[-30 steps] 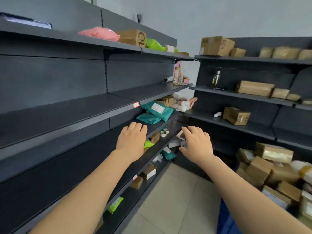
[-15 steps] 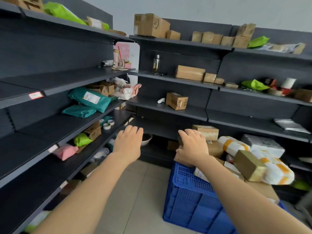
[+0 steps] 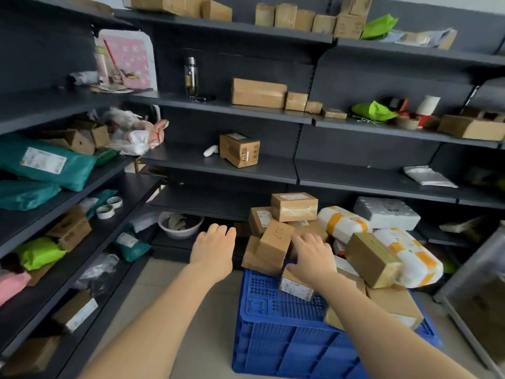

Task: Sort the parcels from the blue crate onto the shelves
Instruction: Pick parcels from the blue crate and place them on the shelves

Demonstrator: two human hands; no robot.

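The parcels (image 3: 294,206) heap above the rim of the blue crate (image 3: 287,337), so pulling a low one could, we judge, tip the tilted box (image 3: 276,246) at its left edge onto the floor (image 3: 164,296). Our right hand (image 3: 311,258) spreads open over the heap, and our left hand (image 3: 214,250) hangs open and empty beside the crate. Partly filled dark shelves (image 3: 191,160) line the room's corner.

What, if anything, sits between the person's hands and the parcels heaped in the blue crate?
Nothing visible does. The right hand is over the heap in the blue crate, apparently touching a labelled box. The left hand hovers beside the crate, with only open air between it and the nearest tilted box.
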